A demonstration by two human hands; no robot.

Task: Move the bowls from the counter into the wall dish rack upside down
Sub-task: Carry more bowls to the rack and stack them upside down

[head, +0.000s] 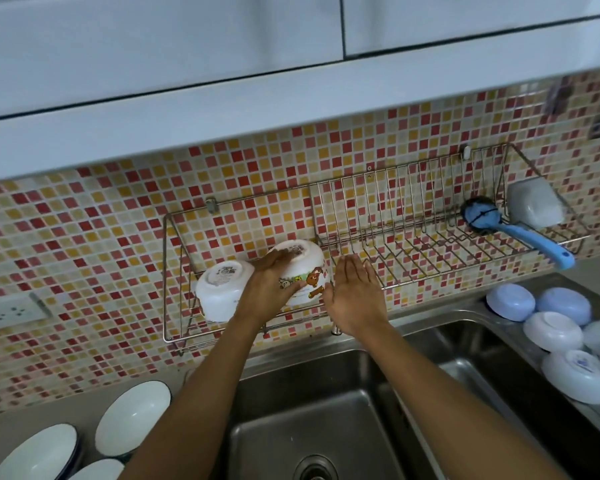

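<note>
A wire wall dish rack [430,237] hangs on the mosaic tiles. In its left section a plain white bowl [222,291] lies upside down. Beside it sits a white bowl with cartoon bears [309,271], also upside down, with my left hand [267,284] wrapped over its left side. My right hand [355,294] is flat and open just right of that bowl, its fingers apart; whether it touches the bowl I cannot tell. Several white bowls with dark rims [132,422] rest upright on the counter at lower left.
A steel double sink [326,410] lies below the rack. Several blue and white bowls [555,330] lie upside down on the right drainboard. A blue brush [520,233] and a grey container [534,202] occupy the rack's right end. A wall socket [11,310] is at left.
</note>
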